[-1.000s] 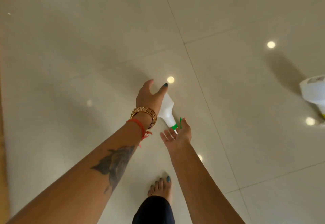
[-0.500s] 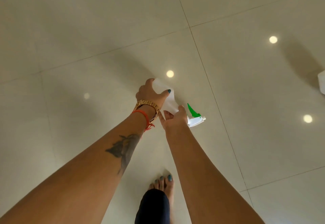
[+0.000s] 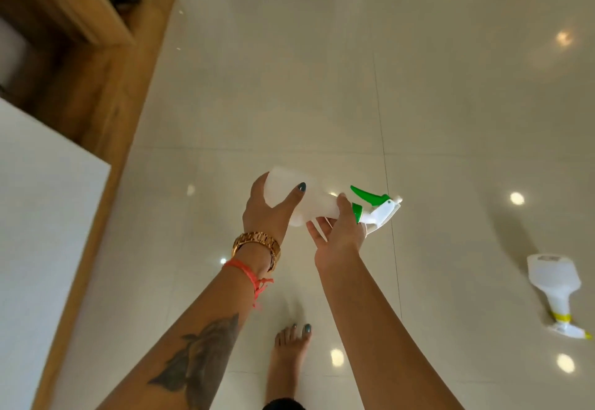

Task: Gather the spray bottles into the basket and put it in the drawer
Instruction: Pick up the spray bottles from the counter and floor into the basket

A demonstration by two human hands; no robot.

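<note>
Two spray bottles are showing. The first, a white spray bottle with a green trigger, is being held on its side above the floor by both hands. The left hand is wrapping around the fat end of the body, thumb lying across the top and fingers curling underneath. The right hand is gripping the neck just beside the green collar, fingers closing narrowly around it, while the white nozzle is pointing off to the right. The second, a white spray bottle with a yellow collar, is lying on its side on the glossy tiled floor, well apart from the hands at the right edge — base toward the top of the view, nozzle toward the bottom.

One gold watch and one red thread bracelet are sitting on the left wrist, and one dark tattoo is showing on that forearm. One bare foot is standing on the tiles between the two arms.

At the left, a wooden cabinet frame is running along the floor, with a white panel beside it — whether that panel is a drawer front I cannot tell. Several round light reflections are dotting the tiles.
</note>
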